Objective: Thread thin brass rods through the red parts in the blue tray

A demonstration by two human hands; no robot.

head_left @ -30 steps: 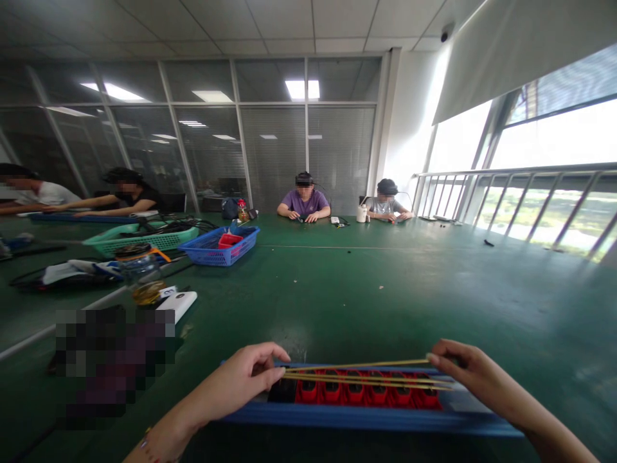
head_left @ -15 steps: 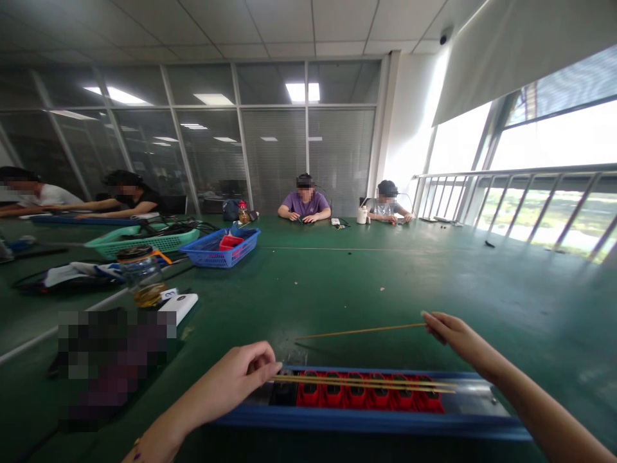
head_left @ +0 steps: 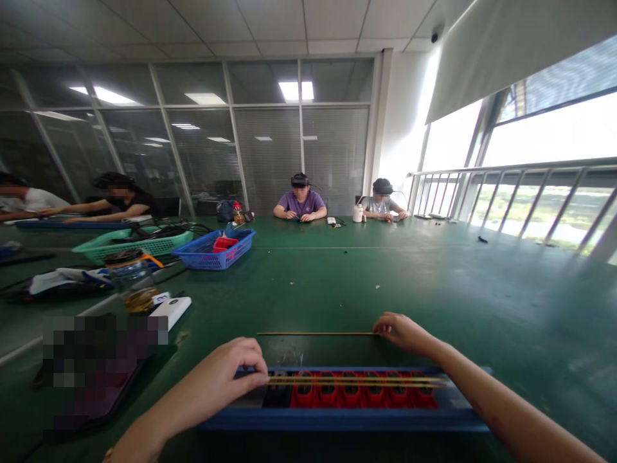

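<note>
My left hand [head_left: 234, 373] is closed, its thumb and fingers pinching the left ends of a few thin tan sticks [head_left: 357, 382]. These sticks stretch rightward over a row of several red cups [head_left: 351, 395] with dark centres, inside a long blue-sided tray [head_left: 347, 421]. Beyond the tray, a single thin stick [head_left: 313, 334] lies level, low over or on the green table; which of the two I cannot tell. The fingers of my right hand [head_left: 402, 331] are closed at its right end. My right forearm crosses the tray's right end.
Left of the tray lie a dark blurred-out item [head_left: 96, 373], a white power-bank-like block [head_left: 172, 312] and a jar [head_left: 135, 283]. A blue basket [head_left: 212, 259] and a green basket [head_left: 135, 247] stand farther back. Several people, including one in purple [head_left: 299, 202], sit across the green table [head_left: 313, 283].
My right hand has moved left and slightly forward with the single stick, which went from slanted to level. My left hand keeps its pinch. The whole view has shifted a little.
</note>
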